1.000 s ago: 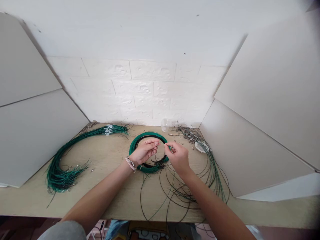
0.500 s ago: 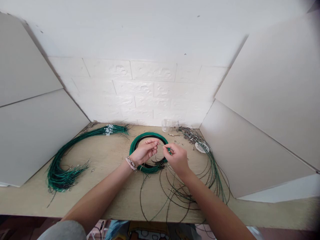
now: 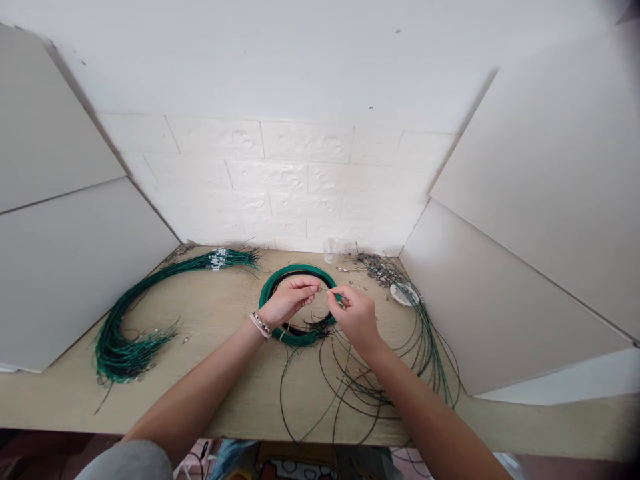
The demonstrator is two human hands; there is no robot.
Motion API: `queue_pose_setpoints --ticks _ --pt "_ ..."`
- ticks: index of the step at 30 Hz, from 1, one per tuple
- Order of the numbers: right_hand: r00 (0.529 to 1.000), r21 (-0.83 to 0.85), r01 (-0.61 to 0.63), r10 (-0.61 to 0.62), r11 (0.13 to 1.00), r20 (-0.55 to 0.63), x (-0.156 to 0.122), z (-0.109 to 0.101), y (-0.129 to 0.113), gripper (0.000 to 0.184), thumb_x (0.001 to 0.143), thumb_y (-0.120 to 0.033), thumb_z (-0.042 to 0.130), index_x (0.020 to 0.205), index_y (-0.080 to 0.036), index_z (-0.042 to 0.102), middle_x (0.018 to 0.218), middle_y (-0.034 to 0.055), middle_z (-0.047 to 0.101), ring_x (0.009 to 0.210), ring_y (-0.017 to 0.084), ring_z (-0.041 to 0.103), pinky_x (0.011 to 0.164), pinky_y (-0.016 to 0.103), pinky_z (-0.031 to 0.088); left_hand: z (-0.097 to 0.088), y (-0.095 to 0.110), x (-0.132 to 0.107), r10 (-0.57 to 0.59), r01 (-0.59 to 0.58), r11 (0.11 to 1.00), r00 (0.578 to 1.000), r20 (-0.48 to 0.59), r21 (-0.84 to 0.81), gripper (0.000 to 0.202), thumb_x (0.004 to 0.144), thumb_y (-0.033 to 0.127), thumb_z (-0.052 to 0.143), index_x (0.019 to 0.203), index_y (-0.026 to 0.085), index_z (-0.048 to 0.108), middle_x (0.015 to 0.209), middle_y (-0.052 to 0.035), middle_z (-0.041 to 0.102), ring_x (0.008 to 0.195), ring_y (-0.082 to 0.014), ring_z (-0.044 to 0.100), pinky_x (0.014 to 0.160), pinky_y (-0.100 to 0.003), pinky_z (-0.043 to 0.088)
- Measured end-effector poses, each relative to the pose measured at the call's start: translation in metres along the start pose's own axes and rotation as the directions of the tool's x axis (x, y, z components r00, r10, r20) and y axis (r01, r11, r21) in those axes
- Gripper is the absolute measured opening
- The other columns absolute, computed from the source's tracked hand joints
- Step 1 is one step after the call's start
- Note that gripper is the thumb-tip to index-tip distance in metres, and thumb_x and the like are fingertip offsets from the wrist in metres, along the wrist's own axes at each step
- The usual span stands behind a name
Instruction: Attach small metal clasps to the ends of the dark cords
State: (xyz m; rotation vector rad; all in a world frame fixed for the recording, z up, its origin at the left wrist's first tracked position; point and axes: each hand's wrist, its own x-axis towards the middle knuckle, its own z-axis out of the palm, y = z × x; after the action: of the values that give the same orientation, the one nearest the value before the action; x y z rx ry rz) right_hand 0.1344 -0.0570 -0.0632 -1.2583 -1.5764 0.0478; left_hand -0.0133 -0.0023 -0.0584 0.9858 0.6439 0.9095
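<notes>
My left hand (image 3: pixel 287 305) and right hand (image 3: pixel 354 315) sit close together above the coiled ring of green and black cord (image 3: pixel 296 305), fingertips nearly meeting. Both hands are pinched narrow on the thin dark cord strand (image 3: pixel 324 290) stretched between them; whatever small piece sits at the pinch is too tiny to make out. The ring lies flat at mid-counter. Loose black and green cord loops (image 3: pixel 360 387) trail from under my right wrist to the front edge of the pale wooden counter (image 3: pixel 220 373). A long bundle of green cords (image 3: pixel 135 313) curves along the left side. A clear plastic cup (image 3: pixel 331 251) stands at the back wall.
</notes>
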Motion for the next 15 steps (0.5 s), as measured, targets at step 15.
queue_pose_setpoints --ticks 15 --pt "0.993 -0.075 -0.092 0.097 0.993 0.068 0.0008 0.0009 0.0042 0.015 0.076 -0.027 0.050 0.068 -0.019 0.061 0.058 -0.0015 0.058 0.051 0.010 0.050 0.051 0.021 0.035 -0.0017 0.0016 0.0007 0.122 -0.111 0.964 0.992 -0.030 0.243 0.014 0.065 0.022 0.069 0.076 0.014 0.069 0.071 -0.0022 0.063 0.057 -0.0071 0.047 0.057 -0.020 0.038"
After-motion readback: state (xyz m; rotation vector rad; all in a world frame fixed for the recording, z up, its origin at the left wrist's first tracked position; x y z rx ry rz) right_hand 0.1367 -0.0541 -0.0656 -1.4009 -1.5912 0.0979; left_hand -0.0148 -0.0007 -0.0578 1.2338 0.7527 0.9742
